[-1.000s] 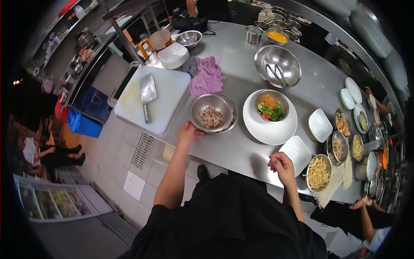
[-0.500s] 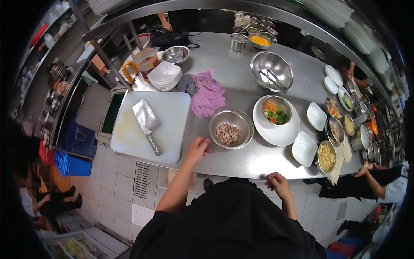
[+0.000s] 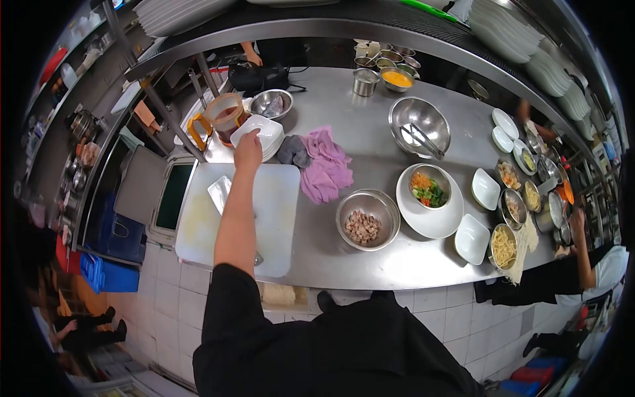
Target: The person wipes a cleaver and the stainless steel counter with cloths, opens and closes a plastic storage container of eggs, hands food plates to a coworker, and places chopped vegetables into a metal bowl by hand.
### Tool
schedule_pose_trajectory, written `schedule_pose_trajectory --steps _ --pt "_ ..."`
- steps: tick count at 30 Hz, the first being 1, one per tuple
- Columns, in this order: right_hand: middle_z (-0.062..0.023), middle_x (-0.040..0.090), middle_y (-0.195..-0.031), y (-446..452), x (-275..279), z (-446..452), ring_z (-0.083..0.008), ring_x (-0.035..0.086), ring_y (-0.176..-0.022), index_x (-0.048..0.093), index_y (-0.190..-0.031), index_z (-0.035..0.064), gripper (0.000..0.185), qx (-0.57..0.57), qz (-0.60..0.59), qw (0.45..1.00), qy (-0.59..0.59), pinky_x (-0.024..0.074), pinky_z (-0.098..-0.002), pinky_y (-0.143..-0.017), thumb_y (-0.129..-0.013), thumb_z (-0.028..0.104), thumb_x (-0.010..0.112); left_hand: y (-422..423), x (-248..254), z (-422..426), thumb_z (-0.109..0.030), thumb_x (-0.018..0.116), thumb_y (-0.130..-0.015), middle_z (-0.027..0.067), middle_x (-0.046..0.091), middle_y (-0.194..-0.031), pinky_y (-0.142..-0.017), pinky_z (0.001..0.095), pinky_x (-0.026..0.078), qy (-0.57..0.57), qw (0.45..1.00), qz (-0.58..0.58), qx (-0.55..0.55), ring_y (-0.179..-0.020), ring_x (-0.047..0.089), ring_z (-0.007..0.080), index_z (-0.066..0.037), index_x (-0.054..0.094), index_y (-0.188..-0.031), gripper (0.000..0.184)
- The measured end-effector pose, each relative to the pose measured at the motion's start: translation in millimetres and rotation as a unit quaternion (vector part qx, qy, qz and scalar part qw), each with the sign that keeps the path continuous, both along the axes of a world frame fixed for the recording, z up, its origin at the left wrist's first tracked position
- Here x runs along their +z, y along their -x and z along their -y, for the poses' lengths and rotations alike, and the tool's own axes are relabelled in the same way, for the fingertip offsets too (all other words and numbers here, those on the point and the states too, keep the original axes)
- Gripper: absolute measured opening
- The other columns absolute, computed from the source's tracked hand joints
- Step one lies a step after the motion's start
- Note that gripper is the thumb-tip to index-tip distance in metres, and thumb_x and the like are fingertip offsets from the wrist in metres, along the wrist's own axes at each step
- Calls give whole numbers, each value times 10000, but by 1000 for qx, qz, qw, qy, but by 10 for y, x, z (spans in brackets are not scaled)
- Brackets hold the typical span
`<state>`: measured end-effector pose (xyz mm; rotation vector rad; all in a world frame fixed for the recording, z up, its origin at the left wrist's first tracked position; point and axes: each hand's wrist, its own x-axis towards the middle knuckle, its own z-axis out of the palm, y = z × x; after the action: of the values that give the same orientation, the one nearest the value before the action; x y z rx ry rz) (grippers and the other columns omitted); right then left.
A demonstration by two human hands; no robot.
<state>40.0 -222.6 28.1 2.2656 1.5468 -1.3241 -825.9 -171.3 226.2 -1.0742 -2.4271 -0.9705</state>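
Observation:
My left hand [image 3: 249,151] reaches over the cutting board to the near rim of the top white bowl [image 3: 262,128] in a stack. Its fingers look pinched on that rim, though the hand's back partly covers them. Below the forearm a cleaver [image 3: 219,192] lies on the white cutting board [image 3: 278,218], partly hidden by the arm. To the right of the board stands a steel bowl [image 3: 390,228] with diced meat [image 3: 362,227] in it. My right hand is out of sight.
A pitcher [image 3: 225,112] stands beside the bowl stack, and a pink cloth [image 3: 327,165] lies to its right. A white plate [image 3: 436,225] bears a bowl of chopped vegetables [image 3: 430,186]. Overhead runs a steel shelf [image 3: 311,28]. A co-worker [image 3: 589,271] stands at the right.
My left hand has gone from beside the meat bowl forward and left to the stacked white bowls. My right hand has dropped out of view. The camera view has shifted slightly.

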Motion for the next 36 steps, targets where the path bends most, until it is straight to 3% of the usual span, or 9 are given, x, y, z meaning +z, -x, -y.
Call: schedule_pose_trajectory --steps 7,13,16,19,21,22,29,33,36 --pt "-131 679 -787 -450 -666 397 -224 648 -640 655 -957 31 218 -25 10 1000 -8 527 -361 -550 -861 178 526 931 -442 -367 -45 468 -821 143 617 -1110 -846 416 505 316 945 -57 -56 -996 624 295 -163 641 -1162 400" --pt "-124 682 -785 -756 -1030 534 -216 658 -668 679 -929 34 222 21 8 999 -34 529 -345 -568 -859 175 523 973 -459 -413 -107 492 -834 111 617 -1101 -804 394 518 351 924 -122 -88 -950 639 269 -185 651 -1143 356" --pt "-121 683 -784 -1044 -1317 587 -212 663 -682 691 -914 36 226 162 12 982 -99 529 -337 -577 -858 174 522 862 -337 -431 -137 485 -848 118 606 -1083 -804 404 517 379 919 -82 -70 -950 637 283 -206 649 -1140 342" --pt "-118 684 -783 -1439 -1746 627 -208 668 -697 703 -900 38 232 440 43 852 -281 530 -329 -585 -856 173 520 871 -372 -439 -153 472 -862 132 596 -1069 -809 418 514 365 924 -85 -70 -959 633 302 -218 650 -1128 327" --pt "-117 685 -774 -1159 -1522 538 -210 667 -682 685 -926 28 237 180 -13 970 -164 524 -328 -572 -867 182 515 924 -454 -465 -150 469 -863 135 595 -1069 -807 423 514 360 927 -78 -67 -958 633 304 -217 649 -1128 328" --pt "-116 685 -766 -974 -1371 485 -211 665 -668 666 -952 17 245 -100 -67 992 -32 518 -328 -559 -878 191 511 956 -485 -468 -146 466 -864 137 595 -1069 -805 429 514 354 930 -72 -63 -957 634 306 -216 648 -1129 329" --pt "-145 670 -749 199 33 82 -223 633 -581 571 -1058 13 258 -177 -120 977 -10 500 -333 -510 -877 189 517 978 -210 -81 -125 602 -792 150 646 -889 -765 475 511 154 987 -35 0 -864 642 358 -92 612 -901 114" --pt "-135 670 -745 127 -191 -80 -208 628 -583 593 -1053 11 264 -119 -121 985 13 501 -327 -519 -866 189 534 1040 49 1004 -245 677 -798 155 653 -876 -714 410 502 25 998 10 58 -848 634 322 -62 651 -853 192" --pt "-127 674 -748 -558 -1200 -227 -176 611 -580 642 -1029 0 290 11 -95 993 62 495 -301 -529 -846 204 548 888 307 2036 -294 669 -817 138 647 -846 -712 371 495 -2 987 96 125 -825 639 272 -41 676 -891 264"
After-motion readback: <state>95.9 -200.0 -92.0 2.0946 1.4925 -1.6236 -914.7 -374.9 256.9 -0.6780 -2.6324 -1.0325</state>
